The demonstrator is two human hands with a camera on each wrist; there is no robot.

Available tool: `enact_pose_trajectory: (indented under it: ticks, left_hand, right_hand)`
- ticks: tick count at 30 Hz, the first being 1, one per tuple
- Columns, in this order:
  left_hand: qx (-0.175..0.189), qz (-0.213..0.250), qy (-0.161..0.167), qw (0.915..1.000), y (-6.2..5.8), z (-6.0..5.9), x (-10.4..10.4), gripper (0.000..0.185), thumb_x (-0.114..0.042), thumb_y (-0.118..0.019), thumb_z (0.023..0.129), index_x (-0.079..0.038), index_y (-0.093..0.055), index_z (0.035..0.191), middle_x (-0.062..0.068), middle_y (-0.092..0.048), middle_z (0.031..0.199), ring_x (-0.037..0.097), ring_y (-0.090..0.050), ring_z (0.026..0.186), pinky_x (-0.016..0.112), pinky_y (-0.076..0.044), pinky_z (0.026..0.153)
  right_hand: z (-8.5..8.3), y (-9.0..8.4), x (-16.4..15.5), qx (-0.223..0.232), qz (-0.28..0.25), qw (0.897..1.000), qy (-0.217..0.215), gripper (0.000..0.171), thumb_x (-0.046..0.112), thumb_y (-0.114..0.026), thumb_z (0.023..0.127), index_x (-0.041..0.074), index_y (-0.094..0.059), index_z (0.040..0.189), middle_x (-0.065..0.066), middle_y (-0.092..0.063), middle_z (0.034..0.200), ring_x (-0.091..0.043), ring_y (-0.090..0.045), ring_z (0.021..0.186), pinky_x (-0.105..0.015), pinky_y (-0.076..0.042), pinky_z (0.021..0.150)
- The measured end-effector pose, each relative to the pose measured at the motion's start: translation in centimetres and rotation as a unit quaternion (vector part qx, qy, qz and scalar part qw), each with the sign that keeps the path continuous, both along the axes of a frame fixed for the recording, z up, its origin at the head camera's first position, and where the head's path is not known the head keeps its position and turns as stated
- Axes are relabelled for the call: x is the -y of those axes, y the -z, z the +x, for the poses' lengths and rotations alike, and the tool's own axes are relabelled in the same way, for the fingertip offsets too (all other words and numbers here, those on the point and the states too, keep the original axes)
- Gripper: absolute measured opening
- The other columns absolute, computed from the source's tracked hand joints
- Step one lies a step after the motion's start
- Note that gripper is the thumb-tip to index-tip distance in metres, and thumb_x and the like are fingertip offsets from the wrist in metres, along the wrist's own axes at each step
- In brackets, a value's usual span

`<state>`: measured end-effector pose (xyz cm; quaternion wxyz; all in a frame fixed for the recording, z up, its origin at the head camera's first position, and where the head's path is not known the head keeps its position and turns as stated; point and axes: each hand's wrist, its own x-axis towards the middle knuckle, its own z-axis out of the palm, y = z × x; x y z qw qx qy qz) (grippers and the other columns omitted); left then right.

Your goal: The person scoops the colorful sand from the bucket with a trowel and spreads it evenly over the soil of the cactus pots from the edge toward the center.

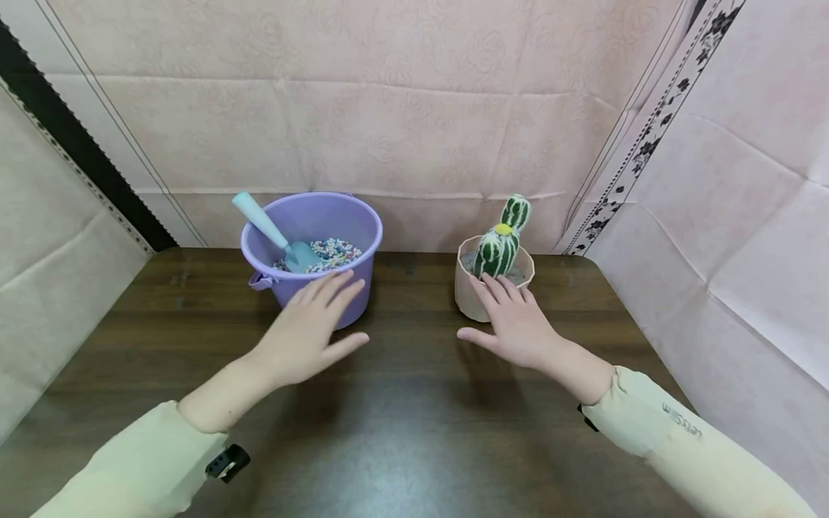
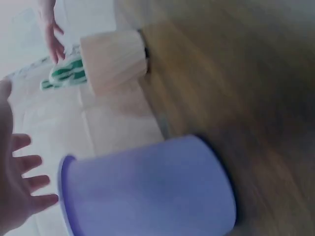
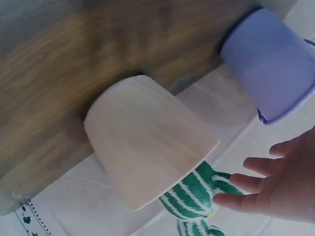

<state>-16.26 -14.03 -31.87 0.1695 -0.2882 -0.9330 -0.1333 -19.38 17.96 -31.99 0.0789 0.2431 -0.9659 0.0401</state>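
Observation:
A purple bucket (image 1: 330, 223) stands at the back left of the dark wooden table (image 1: 401, 403), holding coloured pebbles (image 1: 333, 252) and a teal scoop (image 1: 275, 234). My left hand (image 1: 311, 324) hovers open just in front of it, fingers spread; the left wrist view shows the bucket (image 2: 147, 191) close beside the hand (image 2: 15, 191). To the right, a beige pot (image 1: 469, 291) holds a green striped cactus (image 1: 501, 241). My right hand (image 1: 514, 320) is open, its fingertips at the pot's front. The right wrist view shows the pot (image 3: 147, 152), cactus (image 3: 194, 199) and open hand (image 3: 275, 189).
Pink patterned cloth (image 1: 401, 122) hangs behind the table and along both sides. The table's front half lies between my two pale-sleeved forearms. The bucket (image 3: 270, 61) sits about a hand's width left of the pot.

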Motion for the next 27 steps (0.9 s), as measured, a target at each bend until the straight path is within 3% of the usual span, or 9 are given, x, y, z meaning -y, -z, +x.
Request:
enact_pose_trajectory:
  ticks: [5, 10, 13, 17, 20, 22, 27]
  left_hand:
    - [-0.070, 0.100, -0.044, 0.9915, -1.5, -0.8, 2.1, 0.057, -0.033, -0.066, 0.084, -0.002, -0.051, 0.129, 0.018, -0.052, 0.130, 0.037, -0.046, 0.122, 0.054, -0.040, 0.100]
    - [-0.065, 0.195, -0.130, 0.9701, -2.5, -1.6, 4.7, 0.048, -0.029, -0.061, 0.088, 0.000, -0.051, 0.125, 0.020, -0.055, 0.121, 0.036, -0.049, 0.110, 0.054, -0.044, 0.085]
    - [-0.031, 0.257, -0.181, 0.9487, -2.6, -2.3, 6.2, 0.049, -0.032, -0.055, 0.092, 0.002, -0.048, 0.128, 0.023, -0.052, 0.120, 0.035, -0.049, 0.103, 0.047, -0.042, 0.079]
    - [0.041, 0.333, -0.236, 0.9122, -2.5, -3.5, 8.1, 0.057, -0.038, -0.046, 0.095, 0.004, -0.039, 0.133, 0.025, -0.046, 0.128, 0.036, -0.049, 0.112, 0.047, -0.043, 0.089]
    - [0.103, 0.379, -0.258, 0.8829, -2.4, -4.7, 9.2, 0.063, -0.041, -0.042, 0.096, 0.004, -0.031, 0.138, 0.024, -0.040, 0.137, 0.037, -0.044, 0.123, 0.049, -0.040, 0.101]
    - [0.140, 0.398, -0.267, 0.8663, -2.3, -5.4, 9.7, 0.068, -0.044, -0.041, 0.095, 0.004, -0.026, 0.141, 0.024, -0.038, 0.140, 0.035, -0.044, 0.124, 0.044, -0.041, 0.102]
    - [0.226, 0.435, -0.258, 0.8324, -2.0, -6.6, 10.1, 0.078, -0.048, -0.043, 0.093, 0.001, -0.014, 0.146, 0.024, -0.030, 0.146, 0.034, -0.042, 0.126, 0.038, -0.044, 0.102]
  right_hand:
    - [-0.7, -1.3, 1.4, -0.008, -0.047, 0.999, -0.008, 0.080, 0.054, -0.058, 0.085, 0.007, -0.033, 0.144, -0.016, -0.045, 0.140, -0.035, -0.042, 0.128, -0.056, -0.037, 0.103]
    - [-1.5, -2.5, 3.0, 0.001, -0.071, 0.997, -0.015, 0.076, 0.052, -0.057, 0.087, 0.004, -0.035, 0.142, -0.015, -0.049, 0.136, -0.034, -0.046, 0.124, -0.050, -0.040, 0.103]
    - [-2.2, -3.1, 4.1, 0.009, -0.083, 0.996, -0.021, 0.074, 0.051, -0.055, 0.088, 0.002, -0.037, 0.140, -0.016, -0.051, 0.134, -0.033, -0.047, 0.124, -0.047, -0.040, 0.104]
    - [-3.4, -4.0, 5.8, 0.036, -0.107, 0.994, -0.011, 0.073, 0.053, -0.053, 0.089, 0.005, -0.037, 0.141, -0.014, -0.050, 0.135, -0.030, -0.046, 0.125, -0.045, -0.040, 0.105]
    - [-4.5, -4.9, 7.3, 0.060, -0.125, 0.990, 0.003, 0.073, 0.056, -0.051, 0.089, 0.008, -0.035, 0.142, -0.011, -0.048, 0.139, -0.028, -0.044, 0.128, -0.044, -0.040, 0.104]
    - [-5.3, -5.4, 8.4, 0.071, -0.134, 0.988, 0.008, 0.073, 0.058, -0.049, 0.089, 0.010, -0.035, 0.143, -0.009, -0.046, 0.141, -0.027, -0.042, 0.129, -0.045, -0.041, 0.104]
    - [-7.0, -6.1, 10.7, 0.097, -0.164, 0.982, 0.008, 0.074, 0.059, -0.047, 0.090, 0.012, -0.033, 0.144, -0.007, -0.046, 0.142, -0.023, -0.043, 0.129, -0.043, -0.041, 0.104]
